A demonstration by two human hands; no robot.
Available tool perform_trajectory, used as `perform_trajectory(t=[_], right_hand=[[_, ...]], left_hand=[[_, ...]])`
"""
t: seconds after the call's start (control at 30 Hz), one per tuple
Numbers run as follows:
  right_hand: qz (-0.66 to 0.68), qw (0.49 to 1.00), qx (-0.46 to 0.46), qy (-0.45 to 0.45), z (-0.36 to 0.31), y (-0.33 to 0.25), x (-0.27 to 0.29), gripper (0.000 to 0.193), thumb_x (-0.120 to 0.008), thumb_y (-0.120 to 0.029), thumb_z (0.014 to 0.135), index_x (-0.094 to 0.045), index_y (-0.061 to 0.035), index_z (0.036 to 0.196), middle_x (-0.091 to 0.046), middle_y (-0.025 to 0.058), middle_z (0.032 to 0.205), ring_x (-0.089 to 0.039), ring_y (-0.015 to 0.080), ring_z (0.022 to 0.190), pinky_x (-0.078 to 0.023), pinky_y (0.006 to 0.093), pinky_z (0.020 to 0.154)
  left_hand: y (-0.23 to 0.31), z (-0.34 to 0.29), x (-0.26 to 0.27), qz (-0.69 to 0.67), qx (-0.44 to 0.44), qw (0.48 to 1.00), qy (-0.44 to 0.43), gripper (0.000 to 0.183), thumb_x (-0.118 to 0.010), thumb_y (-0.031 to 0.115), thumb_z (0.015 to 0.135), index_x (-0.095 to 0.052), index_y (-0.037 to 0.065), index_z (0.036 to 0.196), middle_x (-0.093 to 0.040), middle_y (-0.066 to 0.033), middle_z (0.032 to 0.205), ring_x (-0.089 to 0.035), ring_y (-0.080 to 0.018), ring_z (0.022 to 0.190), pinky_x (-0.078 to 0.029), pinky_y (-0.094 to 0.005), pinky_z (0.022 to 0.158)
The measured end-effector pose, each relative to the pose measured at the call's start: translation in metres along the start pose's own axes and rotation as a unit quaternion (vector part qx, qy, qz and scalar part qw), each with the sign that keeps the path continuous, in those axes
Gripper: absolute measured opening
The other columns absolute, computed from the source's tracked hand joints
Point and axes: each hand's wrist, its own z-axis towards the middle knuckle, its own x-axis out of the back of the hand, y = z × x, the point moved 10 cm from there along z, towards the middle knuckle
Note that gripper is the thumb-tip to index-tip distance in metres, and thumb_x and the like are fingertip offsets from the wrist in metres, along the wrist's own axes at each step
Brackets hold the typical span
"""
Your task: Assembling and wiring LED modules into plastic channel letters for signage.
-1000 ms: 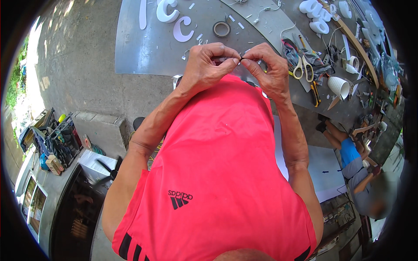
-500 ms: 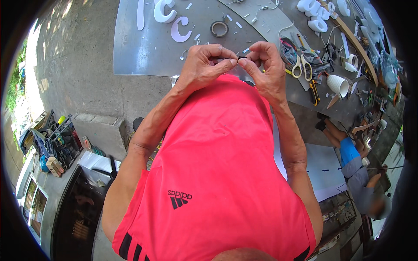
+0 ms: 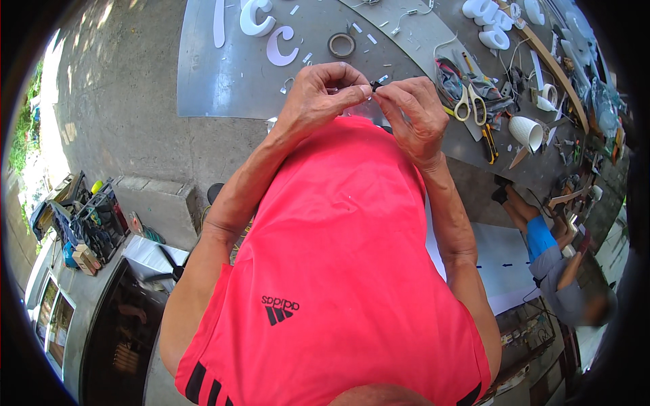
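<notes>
Both my hands meet above the near edge of the grey metal work surface (image 3: 223, 74), in front of my red shirt. My left hand (image 3: 323, 95) pinches a small black piece (image 3: 376, 86), thin and strip-like, between thumb and forefinger. Right beside it, my right hand (image 3: 416, 116) has its thumb and forefinger tips pressed together at the piece's lower end, the back of the hand turned up. A tiny pale bit shows at the fingertips. What the black piece is made of is too small to tell. Beyond the hands lies a roll of tape (image 3: 341, 45).
White cut-out letters (image 3: 281, 47) and small white scraps lie on the surface. At right are scissors (image 3: 470, 103), a yellow-black cutter knife (image 3: 489, 145), a white cup-shaped piece (image 3: 525, 133) and loose wires. Another person (image 3: 552, 264) is at the far right.
My right hand has turned over and dropped slightly, its raised fingers now folded down. The black piece has tilted. The other person's arm and body have shifted.
</notes>
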Motion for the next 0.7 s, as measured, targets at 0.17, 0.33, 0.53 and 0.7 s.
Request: perform_trajectory(t=[0.17,0.33,0.53,0.7], right_hand=[[-0.020,0.999,-0.028,-0.027,0.002,0.002,-0.005,0.022,-0.079,-0.002,0.076,-0.071,-0.0063,0.096,-0.065,0.0053,0.088,-0.060,0.0258,0.087,-0.047,0.0386,0.077],[-0.022,0.995,-0.072,-0.069,-0.002,0.009,-0.016,0.016,-0.075,-0.005,0.080,-0.066,-0.0080,0.093,-0.061,0.0048,0.090,-0.057,0.0268,0.092,-0.042,0.0402,0.081],[-0.038,0.990,-0.109,-0.081,-0.012,0.022,-0.021,0.016,-0.075,-0.009,0.079,-0.063,-0.0104,0.090,-0.061,0.0026,0.090,-0.057,0.0261,0.092,-0.039,0.0401,0.081],[-0.071,0.989,-0.094,-0.085,-0.009,0.020,-0.018,0.015,-0.077,-0.012,0.080,-0.066,-0.0099,0.090,-0.063,0.0010,0.086,-0.058,0.0260,0.089,-0.040,0.0393,0.080]], left_hand=[[0.006,0.000,0.001,0.059,-0.048,0.997,0.012,0.017,-0.077,0.017,0.090,-0.074,0.001,0.097,-0.071,-0.0009,0.080,-0.059,-0.0045,0.066,-0.048,-0.0212,0.058],[0.016,-0.001,-0.003,0.109,-0.127,0.985,0.033,0.015,-0.076,0.012,0.091,-0.073,-0.002,0.097,-0.072,-0.0031,0.082,-0.063,-0.0081,0.069,-0.053,-0.0247,0.061],[0.015,0.002,-0.005,0.186,-0.154,0.970,0.026,0.013,-0.079,0.008,0.087,-0.077,0.003,0.099,-0.070,-0.0076,0.080,-0.066,-0.0156,0.070,-0.052,-0.0287,0.061],[0.019,0.003,-0.008,0.190,-0.175,0.966,0.002,0.012,-0.079,0.010,0.086,-0.079,0.005,0.097,-0.070,-0.0075,0.080,-0.065,-0.0148,0.069,-0.051,-0.0287,0.061]])
